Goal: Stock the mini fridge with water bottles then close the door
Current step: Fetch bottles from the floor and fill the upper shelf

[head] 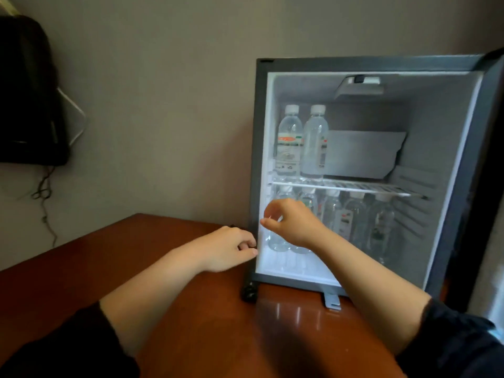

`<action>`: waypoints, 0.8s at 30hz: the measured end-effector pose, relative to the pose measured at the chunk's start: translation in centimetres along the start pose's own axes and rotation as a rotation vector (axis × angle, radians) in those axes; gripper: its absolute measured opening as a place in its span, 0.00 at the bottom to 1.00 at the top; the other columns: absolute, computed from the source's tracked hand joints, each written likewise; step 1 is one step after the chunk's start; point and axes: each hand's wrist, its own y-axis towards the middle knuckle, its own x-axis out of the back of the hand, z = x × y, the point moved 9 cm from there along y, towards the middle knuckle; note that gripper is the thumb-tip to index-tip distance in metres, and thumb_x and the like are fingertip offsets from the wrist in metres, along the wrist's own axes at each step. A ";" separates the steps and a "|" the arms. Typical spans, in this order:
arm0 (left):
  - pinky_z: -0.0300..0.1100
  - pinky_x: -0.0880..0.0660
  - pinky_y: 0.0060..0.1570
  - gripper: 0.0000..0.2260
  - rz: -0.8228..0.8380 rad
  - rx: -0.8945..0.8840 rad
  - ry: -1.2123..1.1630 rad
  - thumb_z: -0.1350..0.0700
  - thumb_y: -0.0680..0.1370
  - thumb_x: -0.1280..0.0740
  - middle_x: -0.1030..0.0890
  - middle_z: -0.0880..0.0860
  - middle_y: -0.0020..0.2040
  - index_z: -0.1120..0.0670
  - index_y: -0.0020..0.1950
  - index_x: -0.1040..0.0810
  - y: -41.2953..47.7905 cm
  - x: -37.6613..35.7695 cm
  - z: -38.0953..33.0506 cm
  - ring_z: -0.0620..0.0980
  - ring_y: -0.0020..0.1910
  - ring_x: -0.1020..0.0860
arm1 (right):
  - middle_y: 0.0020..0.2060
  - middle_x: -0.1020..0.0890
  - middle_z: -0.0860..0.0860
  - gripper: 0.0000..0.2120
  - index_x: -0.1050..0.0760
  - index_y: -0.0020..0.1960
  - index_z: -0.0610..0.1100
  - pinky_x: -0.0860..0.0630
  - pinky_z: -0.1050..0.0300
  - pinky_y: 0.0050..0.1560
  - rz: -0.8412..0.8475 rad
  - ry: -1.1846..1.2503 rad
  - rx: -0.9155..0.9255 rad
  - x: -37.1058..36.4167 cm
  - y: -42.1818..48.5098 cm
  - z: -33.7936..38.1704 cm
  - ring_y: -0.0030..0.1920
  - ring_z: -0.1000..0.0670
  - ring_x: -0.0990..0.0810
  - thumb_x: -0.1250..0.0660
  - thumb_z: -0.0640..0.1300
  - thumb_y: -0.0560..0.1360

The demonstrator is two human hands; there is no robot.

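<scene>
The mini fridge [257,165] stands open on a wooden table, with its door [488,170] swung out to the right. Two water bottles [290,140] stand at the left of the wire shelf [362,188]. Several more bottles [351,216] line the floor below it. My right hand [293,223] reaches into the lower left corner, and its curled fingers hold the leftmost lower bottle [276,242] near the shoulder. My left hand [231,249] rests with loosely curled fingers against the fridge's left frame and holds nothing.
The reddish-brown table [169,296] runs left and forward from the fridge. A black bag [30,91] hangs on the wall at the far left with a dark cord [45,203] dangling below. A metal bracket [331,298] juts out under the fridge front.
</scene>
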 end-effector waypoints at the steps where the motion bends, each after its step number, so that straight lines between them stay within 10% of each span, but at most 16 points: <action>1: 0.35 0.31 0.44 0.15 0.011 0.028 0.022 0.49 0.79 0.40 0.22 0.44 0.44 0.53 0.61 0.24 -1.3 0.1 0.9 0.42 0.40 0.26 | 0.48 0.17 0.48 0.09 0.22 0.50 0.46 0.23 0.49 0.53 0.036 0.000 0.027 -1.1 -0.5 1.1 0.49 0.47 0.21 0.34 0.50 0.75; 24: 0.39 0.29 0.52 0.13 -0.082 0.762 0.054 0.50 0.79 0.38 0.19 0.52 0.56 0.54 0.60 0.23 -38.5 -1.0 23.1 0.49 0.53 0.22 | 0.39 0.22 0.56 0.03 0.25 0.47 0.51 0.22 0.50 0.51 0.713 0.233 0.601 -29.0 -13.6 31.8 0.47 0.49 0.21 0.35 0.50 0.76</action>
